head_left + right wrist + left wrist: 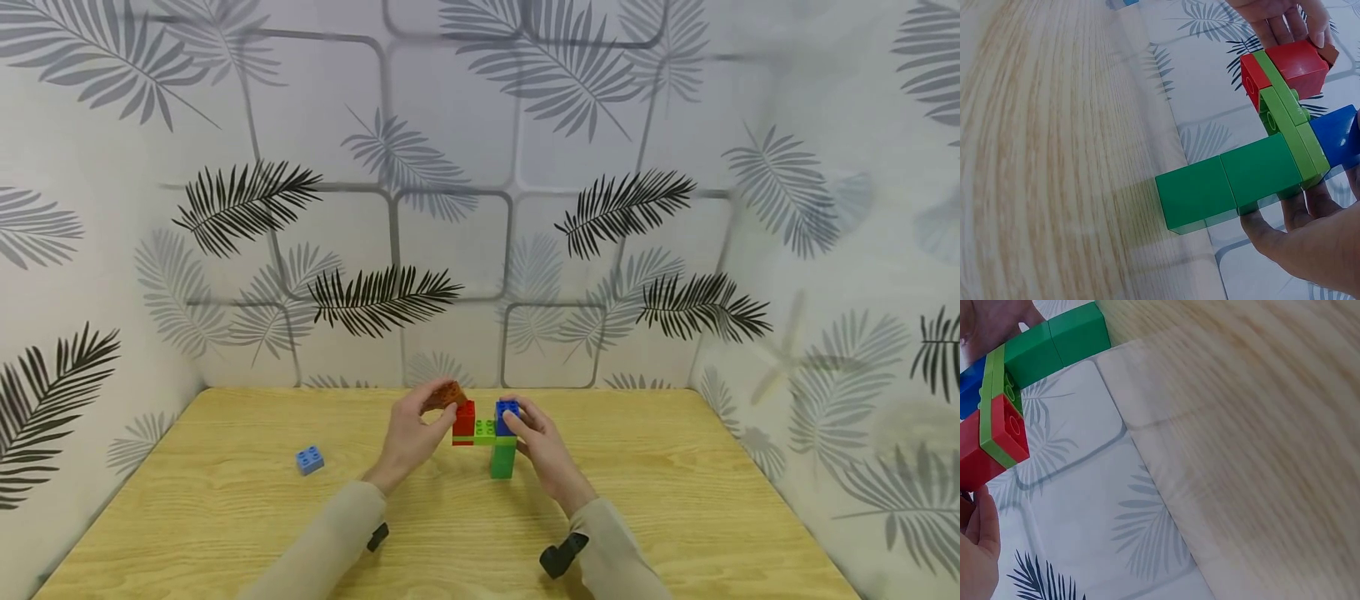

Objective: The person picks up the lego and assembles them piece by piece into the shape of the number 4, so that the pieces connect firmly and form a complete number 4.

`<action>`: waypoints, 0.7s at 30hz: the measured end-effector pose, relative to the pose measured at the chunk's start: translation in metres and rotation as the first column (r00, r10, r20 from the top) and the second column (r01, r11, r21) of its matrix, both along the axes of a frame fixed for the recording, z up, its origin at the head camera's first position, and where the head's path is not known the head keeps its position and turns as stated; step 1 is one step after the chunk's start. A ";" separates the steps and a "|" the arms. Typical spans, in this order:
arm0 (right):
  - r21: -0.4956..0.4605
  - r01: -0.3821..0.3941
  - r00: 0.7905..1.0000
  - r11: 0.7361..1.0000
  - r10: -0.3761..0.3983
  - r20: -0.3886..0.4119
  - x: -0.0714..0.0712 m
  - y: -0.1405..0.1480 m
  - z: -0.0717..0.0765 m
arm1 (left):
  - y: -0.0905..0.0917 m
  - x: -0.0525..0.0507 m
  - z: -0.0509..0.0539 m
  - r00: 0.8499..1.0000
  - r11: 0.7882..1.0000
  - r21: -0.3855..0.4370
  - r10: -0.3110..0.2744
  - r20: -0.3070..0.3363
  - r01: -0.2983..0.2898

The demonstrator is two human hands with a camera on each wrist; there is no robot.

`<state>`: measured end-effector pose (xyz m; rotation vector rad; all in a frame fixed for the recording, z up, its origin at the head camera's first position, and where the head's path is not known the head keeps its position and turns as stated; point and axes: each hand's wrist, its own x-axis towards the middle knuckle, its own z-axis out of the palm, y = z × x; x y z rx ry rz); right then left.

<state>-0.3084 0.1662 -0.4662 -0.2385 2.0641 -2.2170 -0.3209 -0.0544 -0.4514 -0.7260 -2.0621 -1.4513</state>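
A model of building bricks stands on the table. Two stacked green bricks (pixel 1229 178) form its column, with lime-green plates (pixel 1288 122) bridging sideways from the top. On the bridge sit a blue brick (pixel 506 417) above the column and a red brick (pixel 464 419) at the left end; a thinner red piece (pixel 1011 430) is under that end. My right hand (pixel 547 450) holds the model, thumb on the blue brick and fingers behind the column. Between thumb and fingers of my left hand (pixel 414 429) is an orange-brown brick (pixel 452 393), tilted beside the red brick's top and partly hidden.
A loose light-blue brick (pixel 309 460) lies on the wooden table (pixel 225 517), left of my left forearm. Leaf-patterned walls (pixel 465 250) rise behind the table and along both sides. Dark straps or mounts (pixel 562 556) are at my wrists.
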 end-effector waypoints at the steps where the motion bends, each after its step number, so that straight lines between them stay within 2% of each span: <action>1: 0.000 0.000 1.000 1.000 0.000 0.001 0.000 0.000 0.000 | 0.001 0.000 0.000 1.000 1.000 0.001 -0.003 -0.003 0.003; 6: 0.001 0.004 1.000 1.000 -0.004 0.000 0.000 0.000 -0.001 | 0.004 0.000 0.006 1.000 1.000 -0.017 0.007 -0.009 -0.007; 12: -0.004 0.007 1.000 1.000 -0.007 -0.015 -0.001 -0.001 -0.003 | 0.008 0.001 0.014 0.999 0.995 -0.101 0.024 -0.037 -0.028; 18: 0.021 0.000 1.000 1.000 0.000 -0.019 -0.002 -0.001 -0.004 | 0.015 0.002 0.017 0.999 0.987 -0.163 -0.011 -0.039 0.004; 21: 0.047 0.000 0.999 0.999 0.001 -0.035 -0.002 0.001 -0.004 | 0.020 0.003 0.019 0.998 0.982 -0.186 -0.050 -0.035 0.042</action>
